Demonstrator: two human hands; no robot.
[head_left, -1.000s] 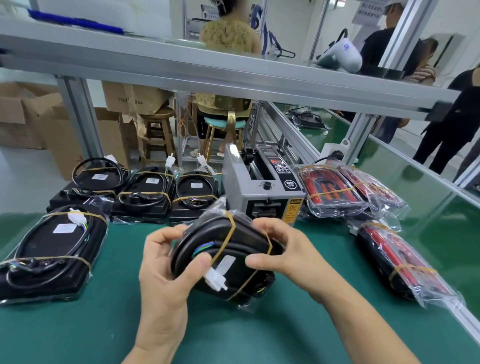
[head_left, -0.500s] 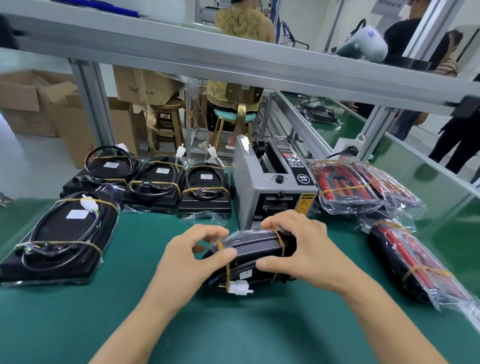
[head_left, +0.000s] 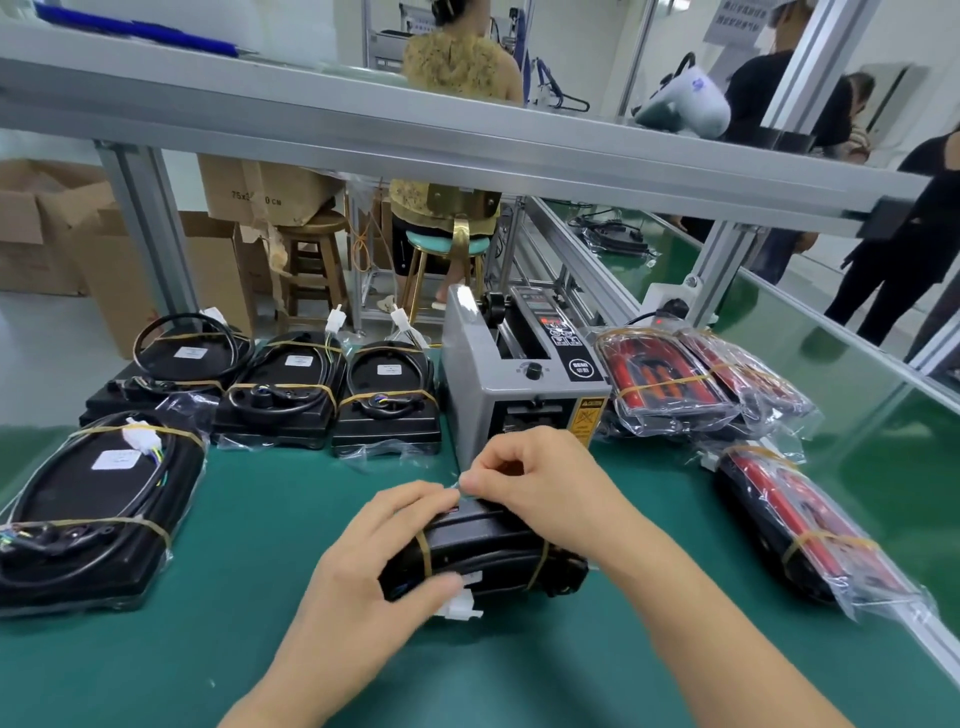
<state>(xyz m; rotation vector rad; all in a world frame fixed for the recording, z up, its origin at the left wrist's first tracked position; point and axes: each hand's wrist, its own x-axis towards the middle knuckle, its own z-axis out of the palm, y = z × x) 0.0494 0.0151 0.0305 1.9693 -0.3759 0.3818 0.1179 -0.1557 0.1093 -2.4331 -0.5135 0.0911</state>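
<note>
Big green counter (head_left: 249, 613) fills the whole lower half of the frame, with an aluminium frame beam (head_left: 467, 140) running across the top. Dead centre sits a grey tape machine (head_left: 498, 384). To its left is a row of three black units (head_left: 280, 395), each with a cable coiled on top and banded down. A bigger bagged one (head_left: 88, 509) lies at the far left edge. On the right side of the frame are red bagged packs (head_left: 665, 384), and one more (head_left: 810, 535) sits lower right.

The piece being worked on is a black unit (head_left: 483, 545), just below centre and right in front of the tape machine. It rests on the counter and is wrapped with yellow rubber bands (head_left: 423, 553). The left hand (head_left: 363, 566) is curled round its left end, thumb down by the white connector (head_left: 460, 607) poking out at the front. The right hand (head_left: 540, 488) comes over the top, fingers (head_left: 467, 483) pinched narrow on a bit of clear film (head_left: 453, 487) at the unit's upper edge. Whether that's tape or bag, I can't tell.
</note>
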